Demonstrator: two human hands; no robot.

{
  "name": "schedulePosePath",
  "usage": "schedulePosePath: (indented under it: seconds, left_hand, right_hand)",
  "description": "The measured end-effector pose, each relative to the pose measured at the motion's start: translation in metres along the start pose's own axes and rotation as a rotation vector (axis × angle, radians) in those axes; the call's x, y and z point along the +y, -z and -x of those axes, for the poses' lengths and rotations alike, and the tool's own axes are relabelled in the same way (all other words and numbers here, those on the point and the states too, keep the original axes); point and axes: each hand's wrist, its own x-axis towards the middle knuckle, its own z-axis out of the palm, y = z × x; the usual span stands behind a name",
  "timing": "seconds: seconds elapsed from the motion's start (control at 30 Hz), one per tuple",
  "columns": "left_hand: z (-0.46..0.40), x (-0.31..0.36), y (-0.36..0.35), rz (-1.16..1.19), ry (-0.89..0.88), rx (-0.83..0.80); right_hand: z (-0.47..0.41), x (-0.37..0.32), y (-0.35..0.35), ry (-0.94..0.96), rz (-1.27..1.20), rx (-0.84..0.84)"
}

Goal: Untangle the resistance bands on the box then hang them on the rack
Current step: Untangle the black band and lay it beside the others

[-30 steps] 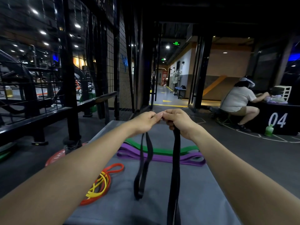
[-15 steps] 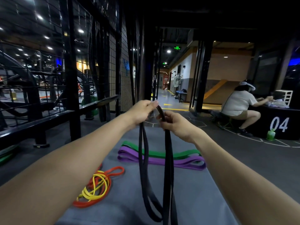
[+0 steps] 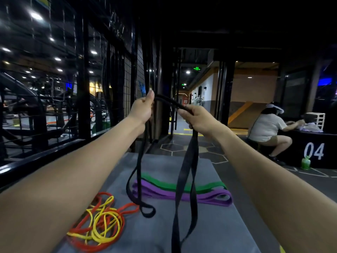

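Both hands are raised above the grey, matte-topped box [image 3: 209,232], each gripping flat black rubber. The left hand [image 3: 143,110] is closed in a fist with the thumb up, pinching the narrow black band [image 3: 138,179], which hangs as a long thin loop whose rounded lower end rests on the box top beside the orange band. A short arched span of black strap runs from this fist across to the right hand [image 3: 198,118], whose fingers curl round the wide black band [image 3: 186,179]; this one drops as two broad flat ribbons, slightly twisted, past the bottom edge of view. On the box surface, at the near left, a thin orange band [image 3: 87,240] and a thin yellow band [image 3: 104,225] lie coiled together in a tangle of overlapping loops. Further back, a wide purple band [image 3: 209,198] lies flattened and folded, with a wide green band [image 3: 204,187] just behind and touching it. To the left stands a black metal rack [image 3: 82,88] with wire mesh panels and a horizontal rail. At the far right a seated person [image 3: 268,126] in a light shirt leans on a black block marked 04 [image 3: 313,150], with a green bottle [image 3: 305,162] on the floor beside it
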Motion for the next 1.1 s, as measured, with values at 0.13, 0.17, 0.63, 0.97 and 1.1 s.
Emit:
schedulePosePath:
  seconds: [0.13, 0.17, 0.63, 0.97, 1.1]
  left_hand:
    - [-0.007, 0.005, 0.009, 0.063, 0.021, 0.033]
    - [-0.008, 0.005, 0.011, 0.059, 0.031, 0.035]
    - [-0.007, -0.009, 0.014, 0.179, 0.145, 0.065]
    - [-0.003, -0.036, 0.015, 0.340, 0.367, -0.010]
    - [0.001, -0.054, 0.020, -0.031, 0.448, -0.177]
  right_hand:
    - [0.000, 0.008, -0.005, -0.021, 0.203, -0.082]
    - [0.001, 0.013, -0.007, -0.020, 0.229, -0.083]
    - [0.015, 0.034, 0.001, -0.149, -0.260, 0.015]
    - [0.014, 0.046, 0.011, -0.281, -0.388, 0.099]
    - [0.013, 0.050, 0.010, -0.264, -0.316, 0.155]
